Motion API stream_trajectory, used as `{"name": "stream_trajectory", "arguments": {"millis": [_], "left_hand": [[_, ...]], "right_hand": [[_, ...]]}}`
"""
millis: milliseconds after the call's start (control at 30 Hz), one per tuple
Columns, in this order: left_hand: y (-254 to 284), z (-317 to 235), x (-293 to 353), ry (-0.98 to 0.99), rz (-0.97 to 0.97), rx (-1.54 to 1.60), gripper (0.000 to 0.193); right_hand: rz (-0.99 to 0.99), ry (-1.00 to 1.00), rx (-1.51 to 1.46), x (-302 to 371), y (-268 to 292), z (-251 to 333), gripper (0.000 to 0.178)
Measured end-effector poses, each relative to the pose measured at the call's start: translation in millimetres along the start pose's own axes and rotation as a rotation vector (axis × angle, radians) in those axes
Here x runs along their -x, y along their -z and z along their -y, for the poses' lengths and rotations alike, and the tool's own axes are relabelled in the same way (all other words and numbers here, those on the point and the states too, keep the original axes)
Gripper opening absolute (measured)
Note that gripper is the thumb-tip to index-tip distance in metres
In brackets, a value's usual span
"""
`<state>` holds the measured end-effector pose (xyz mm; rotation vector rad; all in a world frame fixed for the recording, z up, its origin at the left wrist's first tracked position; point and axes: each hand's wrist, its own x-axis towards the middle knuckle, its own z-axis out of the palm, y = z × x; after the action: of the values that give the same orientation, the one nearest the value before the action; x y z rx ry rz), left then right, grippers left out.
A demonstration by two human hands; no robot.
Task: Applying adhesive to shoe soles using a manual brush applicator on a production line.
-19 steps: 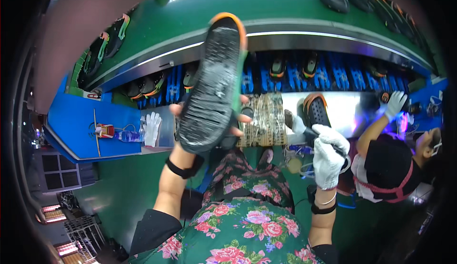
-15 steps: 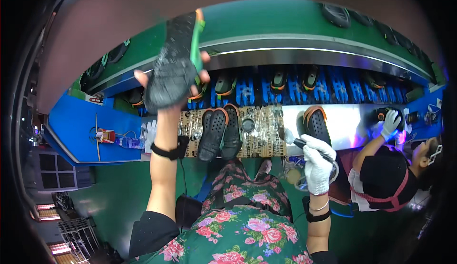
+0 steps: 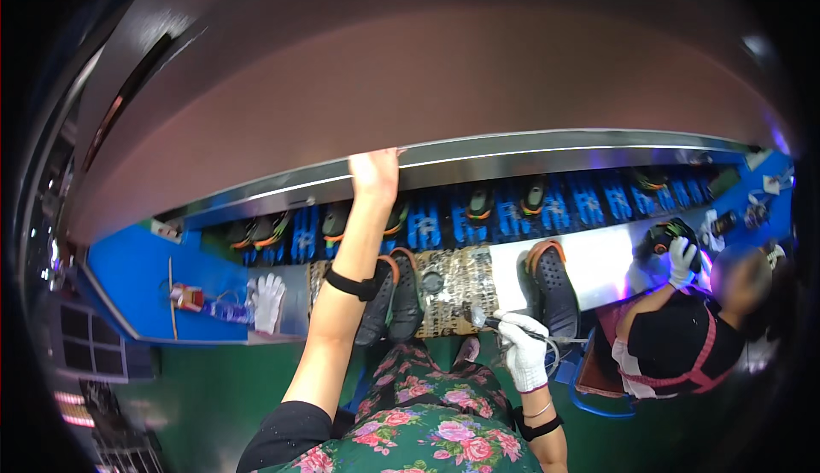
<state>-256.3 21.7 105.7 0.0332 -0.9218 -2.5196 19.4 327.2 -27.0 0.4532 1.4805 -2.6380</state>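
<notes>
My bare left hand reaches up to the metal edge under the brown panel; its fingers go out of sight there, so what they hold cannot be seen. My right hand, in a white knit glove, is closed around a dark-handled tool with a pale, brush-like tip. Below my left forearm, black clogs with orange straps stand together on the taped cardboard. Further right, above my gloved hand, another pair of black clogs rests on a white surface.
Behind the bench runs a line of blue racks carrying several clogs. A brown panel hangs low overhead. At left lie a white glove and a plastic bottle. On the right, a co-worker's gloved hand touches a dark shoe.
My left hand was raised with a black, green-edged clog; now it is behind the panel edge and that clog is out of sight. The view has shifted, hiding the green upper surface.
</notes>
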Motion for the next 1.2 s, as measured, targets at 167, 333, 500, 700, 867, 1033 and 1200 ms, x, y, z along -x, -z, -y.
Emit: {"name": "stream_trajectory", "arguments": {"millis": [167, 333, 500, 700, 867, 1033, 1200], "left_hand": [[-95, 97, -13, -0.097, 0.413, -1.041, 0.062], [-197, 191, 31, -0.294, 0.674, -1.439, 0.071], [-139, 190, -39, -0.341, 0.455, -1.044, 0.035], [-100, 90, 31, -0.091, 0.219, -0.666, 0.036], [30, -53, 22, -0.324, -0.003, -0.534, 0.043], [83, -112, 58, 0.3, 0.025, -0.388, 0.06], [73, -63, 132, 0.81, -0.008, -0.536, 0.048]], "right_hand": [[-0.054, 0.012, -0.076, 3, 6, -7, 0.019], [-0.222, 0.06, -0.055, 15, 29, -5, 0.018], [-0.08, 0.045, -0.056, 13, 17, -21, 0.021], [-0.159, 0.044, -0.091, 16, 37, 8, 0.019], [-0.047, 0.065, -0.128, 6, 24, 40, 0.019], [0.115, 0.046, -0.272, -1, 6, 77, 0.024], [0.306, 0.121, -0.299, 14, -28, 109, 0.028]]}}
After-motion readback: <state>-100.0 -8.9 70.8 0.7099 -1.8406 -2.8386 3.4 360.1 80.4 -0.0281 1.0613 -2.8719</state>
